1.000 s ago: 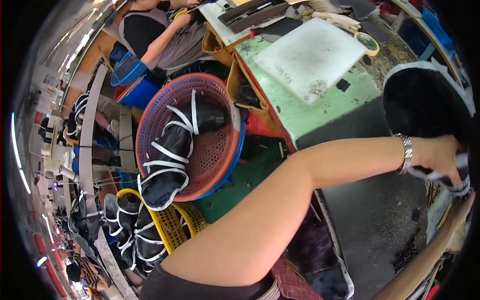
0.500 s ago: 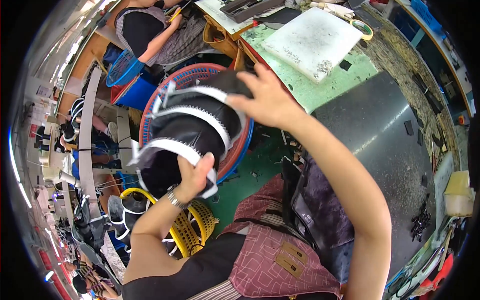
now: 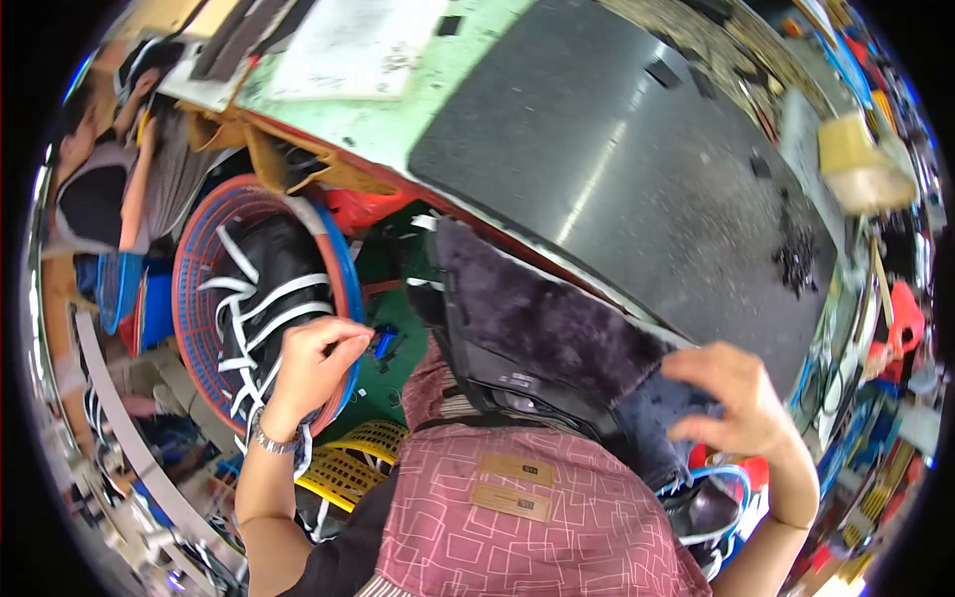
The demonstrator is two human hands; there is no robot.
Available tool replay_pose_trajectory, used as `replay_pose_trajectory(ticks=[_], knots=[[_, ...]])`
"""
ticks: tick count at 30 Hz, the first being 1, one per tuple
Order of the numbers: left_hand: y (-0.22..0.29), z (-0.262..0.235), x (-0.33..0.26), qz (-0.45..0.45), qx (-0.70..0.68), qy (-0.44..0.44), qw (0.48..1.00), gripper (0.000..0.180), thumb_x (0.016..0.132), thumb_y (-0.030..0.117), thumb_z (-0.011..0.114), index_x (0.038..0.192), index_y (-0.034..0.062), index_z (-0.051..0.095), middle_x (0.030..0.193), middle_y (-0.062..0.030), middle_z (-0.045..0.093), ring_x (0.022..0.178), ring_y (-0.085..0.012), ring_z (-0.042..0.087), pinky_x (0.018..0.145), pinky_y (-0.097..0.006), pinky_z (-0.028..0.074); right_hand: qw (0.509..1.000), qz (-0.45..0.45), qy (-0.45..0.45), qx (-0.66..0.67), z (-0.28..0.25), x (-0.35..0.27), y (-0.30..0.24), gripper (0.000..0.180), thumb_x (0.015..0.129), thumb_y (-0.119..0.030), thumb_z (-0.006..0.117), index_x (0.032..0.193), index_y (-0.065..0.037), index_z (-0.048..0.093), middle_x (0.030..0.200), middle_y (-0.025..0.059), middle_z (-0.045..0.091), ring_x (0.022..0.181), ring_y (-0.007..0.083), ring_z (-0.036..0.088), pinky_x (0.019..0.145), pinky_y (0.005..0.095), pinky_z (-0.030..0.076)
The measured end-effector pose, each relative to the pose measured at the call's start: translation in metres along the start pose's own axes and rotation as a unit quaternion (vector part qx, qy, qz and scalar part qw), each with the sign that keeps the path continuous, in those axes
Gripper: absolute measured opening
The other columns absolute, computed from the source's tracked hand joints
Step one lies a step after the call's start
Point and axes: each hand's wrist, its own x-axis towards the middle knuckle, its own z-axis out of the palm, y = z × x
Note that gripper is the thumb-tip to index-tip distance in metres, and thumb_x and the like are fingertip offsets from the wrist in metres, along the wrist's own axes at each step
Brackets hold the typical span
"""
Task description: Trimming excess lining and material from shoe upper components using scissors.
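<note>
My left hand (image 3: 313,368) hovers at the near right rim of a red and blue plastic basket (image 3: 187,289), its fingers curled together with nothing visible in them. Inside the basket lie black boot-like pieces (image 3: 284,249) with white trim strips. My right hand (image 3: 731,398) is held with thumb and fingers apart beside dark blue fuzzy material (image 3: 657,413); whether it touches this is unclear. Across my lap, against the table edge, rests a stack of dark purple furry pieces (image 3: 557,328) with smooth black backing.
A dark board (image 3: 597,149) with black scraps covers the table's near part; a white slab (image 3: 353,50) lies beyond. Yellow baskets (image 3: 353,463) stand below my left arm. Another person (image 3: 99,204) sits at far left. A yellowish block (image 3: 860,164) stands at right.
The black white-trimmed stack has left my hands and lies in the basket. My right hand has moved to the right, near the furry pieces. My view has turned rightward.
</note>
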Motion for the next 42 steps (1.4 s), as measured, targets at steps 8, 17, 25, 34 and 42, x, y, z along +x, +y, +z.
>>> replay_pose_trajectory(ticks=[8, 17, 25, 34, 42], knots=[[0.078, 0.054, 0.093, 0.490, 0.323, -0.310, 0.748, 0.075, 0.055, 0.006, 0.069, 0.125, 0.0148, 0.045, 0.129, -0.0147, 0.042, 0.113, -0.0320, 0.046, 0.090, -0.042, 0.041, 0.960, 0.136, -0.093, -0.226, 0.069, -0.095, -0.006, 0.071, 0.054, -0.028, 0.075, 0.117, -0.010, 0.050, 0.123, 0.0146, 0.047, 0.113, 0.0306, 0.046, 0.092, 0.0429, 0.039], [0.162, 0.004, 0.106, 0.582, 0.268, -0.136, 0.755, 0.030, 0.055, 0.011, 0.064, 0.084, 0.0056, 0.060, 0.098, -0.0098, 0.062, 0.094, -0.0272, 0.056, 0.085, -0.047, 0.041, 0.915, 0.028, 0.270, -0.297, -0.001, -0.108, -0.055, 0.028, 0.055, -0.009, 0.062, 0.083, -0.006, 0.061, 0.073, 0.0044, 0.061, 0.060, 0.0180, 0.059, 0.052, 0.0295, 0.050], [0.255, 0.097, 0.131, 0.738, 0.274, -0.146, 0.600, 0.013, 0.065, 0.015, 0.062, 0.074, 0.0071, 0.058, 0.135, -0.0081, 0.039, 0.123, -0.0308, 0.036, 0.099, -0.060, 0.022, 0.853, -0.109, 0.238, -0.452, 0.034, -0.040, 0.049, 0.033, 0.062, -0.017, 0.057, 0.091, -0.001, 0.056, 0.076, 0.0066, 0.056, 0.063, 0.0170, 0.054, 0.054, 0.0270, 0.041], [0.248, 0.223, 0.141, 0.488, 0.283, -0.220, 0.796, 0.072, 0.071, 0.014, 0.069, 0.131, 0.0014, 0.031, 0.130, -0.0255, 0.033, 0.116, -0.0389, 0.037, 0.093, -0.050, 0.032, 0.790, 0.311, 0.517, -0.106, -0.016, -0.076, 0.123, 0.014, 0.078, -0.015, 0.063, 0.081, -0.002, 0.058, 0.073, 0.0112, 0.061, 0.066, 0.0261, 0.061, 0.058, 0.0333, 0.047], [0.256, 0.227, 0.150, 0.510, 0.092, -0.196, 0.832, 0.022, 0.070, 0.024, 0.072, 0.071, 0.0068, 0.059, 0.071, -0.0036, 0.049, 0.073, -0.0221, 0.048, 0.069, -0.035, 0.034, 0.796, 0.361, 0.455, -0.172, -0.023, -0.076, 0.148, 0.018, 0.075, -0.016, 0.064, 0.074, -0.004, 0.051, 0.070, 0.0124, 0.058, 0.066, 0.0328, 0.058, 0.058, 0.0410, 0.045]])
